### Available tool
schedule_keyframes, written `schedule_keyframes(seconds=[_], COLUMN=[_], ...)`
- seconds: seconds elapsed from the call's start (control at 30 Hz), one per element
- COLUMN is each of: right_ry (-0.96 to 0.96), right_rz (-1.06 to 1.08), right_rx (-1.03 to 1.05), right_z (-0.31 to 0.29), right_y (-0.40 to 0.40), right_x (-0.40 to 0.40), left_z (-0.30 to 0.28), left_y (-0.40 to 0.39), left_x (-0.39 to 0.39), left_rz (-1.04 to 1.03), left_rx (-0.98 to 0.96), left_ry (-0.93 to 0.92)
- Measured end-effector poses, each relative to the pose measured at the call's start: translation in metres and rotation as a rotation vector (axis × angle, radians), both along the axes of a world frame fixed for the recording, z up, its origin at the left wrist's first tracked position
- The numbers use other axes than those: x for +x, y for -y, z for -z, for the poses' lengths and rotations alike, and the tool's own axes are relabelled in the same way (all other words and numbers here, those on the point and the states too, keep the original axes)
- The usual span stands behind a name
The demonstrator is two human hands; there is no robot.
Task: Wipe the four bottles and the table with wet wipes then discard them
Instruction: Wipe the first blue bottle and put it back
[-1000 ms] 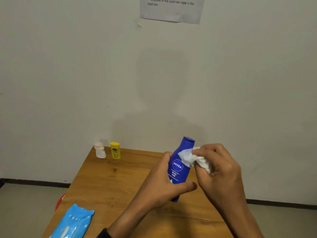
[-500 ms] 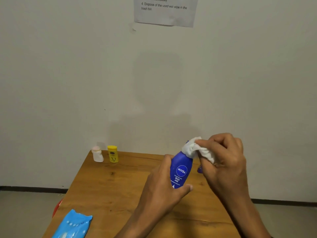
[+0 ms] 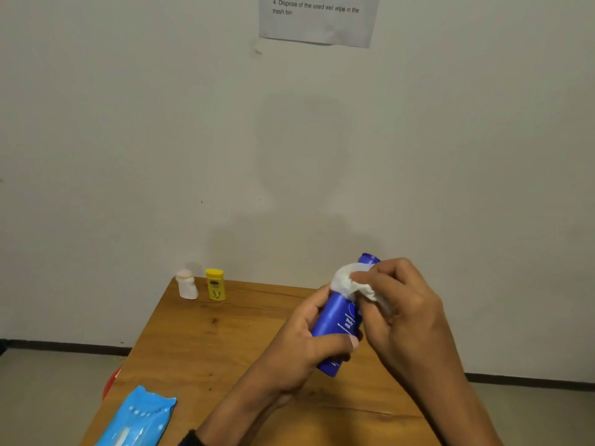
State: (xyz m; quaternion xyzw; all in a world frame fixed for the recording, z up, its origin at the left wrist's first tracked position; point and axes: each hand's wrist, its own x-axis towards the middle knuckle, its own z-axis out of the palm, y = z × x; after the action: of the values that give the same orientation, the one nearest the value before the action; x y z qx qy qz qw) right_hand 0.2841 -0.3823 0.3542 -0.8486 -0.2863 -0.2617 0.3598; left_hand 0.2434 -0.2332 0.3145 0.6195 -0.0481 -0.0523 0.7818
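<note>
The blue bottle [image 3: 338, 320] sits right of the frame's centre, tilted and held above the wooden table [image 3: 206, 346]. The left hand [image 3: 306, 342] grips its lower body, thumb across the front. The right hand [image 3: 402, 304] pinches a white wet wipe [image 3: 349, 281] against the bottle's neck. A white bottle [image 3: 187, 284] and a yellow bottle [image 3: 215, 284] stand at the table's far left corner; a blue wipes pack [image 3: 138, 420] lies at lower left.

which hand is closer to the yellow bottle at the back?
Left. The left hand, gripping the blue bottle, sits nearer the yellow bottle; the right hand, holding the wipe, is farther right.
</note>
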Motion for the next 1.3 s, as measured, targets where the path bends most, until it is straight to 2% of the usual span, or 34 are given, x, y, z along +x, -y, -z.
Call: schedule_keyframes(seconds=[0.13, 0.17, 0.3, 0.37, 0.47, 0.53, 0.6, 0.7, 0.8, 0.9, 1.0, 1.1, 1.17, 1.23, 1.3], right_ry=[-0.026, -0.025, 0.040, 0.092, 0.181, 0.186, 0.155, 0.141, 0.167, 0.183, 0.206, 0.189, 0.144, 0.151, 0.206], right_rz=[-0.218, -0.241, -0.092, -0.033, -0.172, -0.321, -0.383, -0.214, -0.042, -0.116, -0.256, -0.388, -0.388, -0.309, -0.162], right_rx=[-0.114, -0.117, -0.011, -0.022, -0.096, -0.145, -0.134, -0.048, -0.045, -0.166, -0.208, -0.082, 0.038, 0.127, 0.128], right_z=[0.002, 0.001, -0.009, -0.010, 0.011, 0.024, 0.021, -0.007, -0.020, 0.010, 0.045, 0.047, 0.031, 0.004, -0.023], right_y=[-0.006, -0.005, -0.002, -0.005, -0.023, -0.030, -0.026, -0.012, -0.011, -0.027, -0.035, -0.026, -0.019, -0.012, -0.008], right_x=[-0.020, -0.019, 0.004, 0.000, -0.031, -0.052, -0.052, -0.028, -0.002, -0.013, -0.050, -0.057, -0.044, -0.026, -0.006], left_z=[-0.005, -0.005, -0.006, -0.009, -0.010, -0.008, -0.004, -0.002, -0.001, -0.004, 0.005, 0.009, 0.008, 0.005, 0.002], left_y=[-0.006, -0.009, -0.006, -0.002, -0.007, -0.013, -0.016, -0.009, 0.004, 0.004, -0.012, -0.022, -0.020, -0.015, -0.010], left_x=[-0.004, -0.003, 0.004, 0.006, 0.011, 0.014, 0.015, 0.011, 0.010, 0.015, 0.023, 0.025, 0.023, 0.022, 0.020], left_rz=[0.209, 0.231, 0.219, 0.194, 0.192, 0.207, 0.209, 0.221, 0.159, 0.158, 0.148, 0.150, 0.116, 0.076, 0.033], left_rx=[-0.499, -0.566, -0.497, -0.539, -0.681, -0.688, -0.706, -0.743, -0.628, -0.726, -0.711, -0.768, -0.793, -0.840, -0.811], left_ry=[0.015, 0.001, -0.056, -0.081, -0.132, -0.152, -0.156, -0.138, -0.135, -0.162, -0.217, -0.250, -0.236, -0.205, -0.154])
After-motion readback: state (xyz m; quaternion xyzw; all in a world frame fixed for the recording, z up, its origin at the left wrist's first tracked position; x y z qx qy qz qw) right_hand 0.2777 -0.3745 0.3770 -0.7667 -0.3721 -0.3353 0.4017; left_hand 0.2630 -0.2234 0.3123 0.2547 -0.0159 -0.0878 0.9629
